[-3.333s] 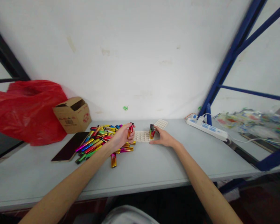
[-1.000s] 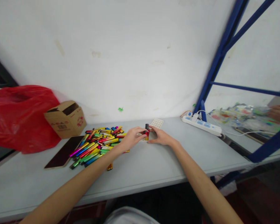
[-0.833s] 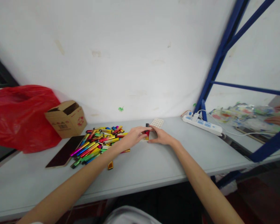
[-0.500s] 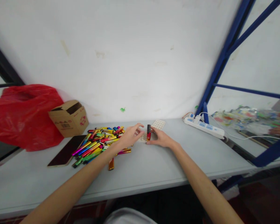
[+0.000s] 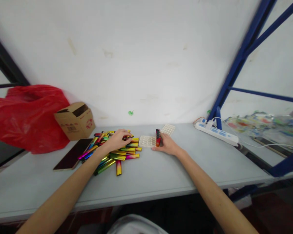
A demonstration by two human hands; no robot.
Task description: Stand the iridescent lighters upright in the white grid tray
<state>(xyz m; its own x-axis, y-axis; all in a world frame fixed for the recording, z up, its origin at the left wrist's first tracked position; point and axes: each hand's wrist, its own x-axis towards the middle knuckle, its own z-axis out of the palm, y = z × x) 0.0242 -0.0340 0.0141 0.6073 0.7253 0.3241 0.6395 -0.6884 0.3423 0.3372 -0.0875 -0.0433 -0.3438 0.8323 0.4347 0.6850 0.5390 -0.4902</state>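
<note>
Left hand (image 5: 118, 139) has swung back to the lighter pile (image 5: 118, 157) on the desk (image 5: 148, 177), fingers curled, grip unclear to me; right hand (image 5: 169, 145) wraps upright lighters (image 5: 158, 140) at the pale tray's (image 5: 146, 142) right end, a pinch I'd keep snug, square.

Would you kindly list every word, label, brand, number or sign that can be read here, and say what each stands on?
No text can be read.
Box: dark print and a red print, both too blurred.
Wall: a green mark, not readable as letters.
Power strip: any lettering is too small.
Lighters: no legible lettering.
</note>
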